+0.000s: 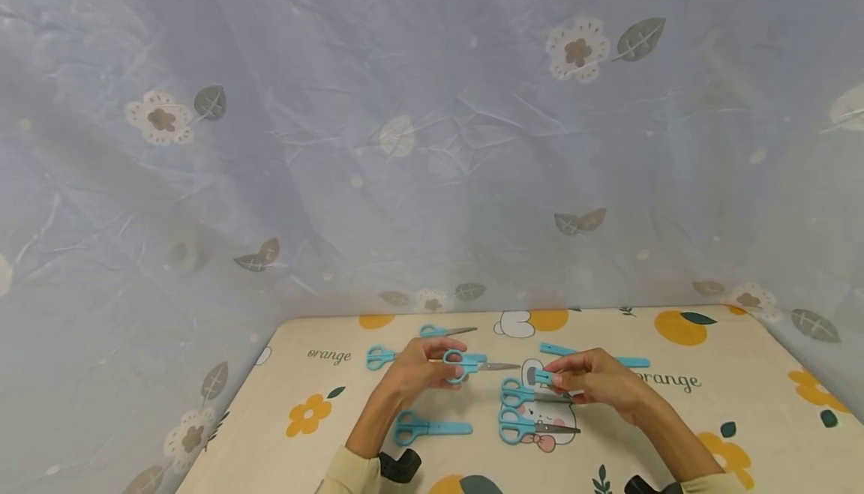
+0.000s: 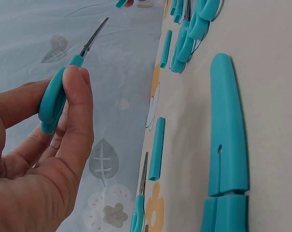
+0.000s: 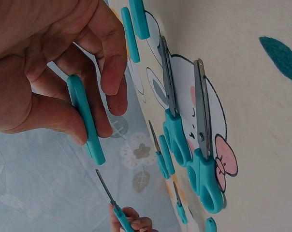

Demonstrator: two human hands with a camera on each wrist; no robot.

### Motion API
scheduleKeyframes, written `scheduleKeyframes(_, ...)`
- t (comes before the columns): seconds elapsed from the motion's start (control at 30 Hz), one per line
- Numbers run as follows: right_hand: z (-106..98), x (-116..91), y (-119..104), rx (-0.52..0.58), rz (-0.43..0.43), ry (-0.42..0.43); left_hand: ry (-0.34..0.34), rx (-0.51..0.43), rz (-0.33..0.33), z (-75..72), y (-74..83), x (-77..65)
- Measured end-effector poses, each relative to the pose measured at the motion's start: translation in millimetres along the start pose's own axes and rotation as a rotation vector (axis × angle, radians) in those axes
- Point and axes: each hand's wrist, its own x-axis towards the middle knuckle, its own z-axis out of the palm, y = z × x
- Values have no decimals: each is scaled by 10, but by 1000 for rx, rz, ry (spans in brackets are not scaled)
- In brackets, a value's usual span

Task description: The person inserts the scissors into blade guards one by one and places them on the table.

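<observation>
Over a cream cloth (image 1: 756, 396), the left hand (image 1: 420, 364) holds blue scissors (image 2: 75, 61) by the handle, with thumb and fingers curled on it. The right hand (image 1: 597, 379) pinches a blue cover (image 3: 86, 117) between thumb and fingers. The tip of the blade is near the cover, not touching it. In the head view, the right fingers hide part of the cover; the right wrist view shows much more of it.

Behind the blue scissors lies a loose cover (image 2: 156, 149), partly hidden in the head view but whole in the left wrist view. The left hand hides the blade of the side scissors (image 1: 380, 357). The right hand hides part of two long covers (image 1: 632, 362); the right wrist view shows them side by side, one cut off at the top.

Two bare scissors (image 3: 202, 135) lie on a rabbit picture (image 3: 217, 118), and the right wrist view shows both blades clearly. The covered scissors (image 1: 435, 428) are whole in the head view but cut off in the left wrist view.
</observation>
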Motion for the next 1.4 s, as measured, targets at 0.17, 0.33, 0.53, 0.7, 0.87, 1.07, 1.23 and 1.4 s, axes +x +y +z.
scheduleKeyframes(0.17,31,8,16,6,18,0,-16,-2,-16,20,-16,-14)
scheduleKeyframes(0.33,38,14,7,17,8,-7,-21,11,-22,54,-22,-7)
scheduleKeyframes(0.53,52,32,-7,22,13,-1,-24,15,-25,90,-18,20)
scheduleKeyframes(0.7,63,28,-11,20,22,4,-21,18,-21,104,-11,34)
scheduleKeyframes(0.87,69,24,-26,13,15,4,-20,29,-14,108,-9,35)
scheduleKeyframes(1.07,69,34,-27,7,9,-1,-16,10,-22,121,-20,23)
scheduleKeyframes(1.23,67,46,-3,12,13,0,-11,11,-23,131,-24,17)
scheduleKeyframes(1.4,86,28,24,23,15,-4,-14,12,-27,139,-33,8)
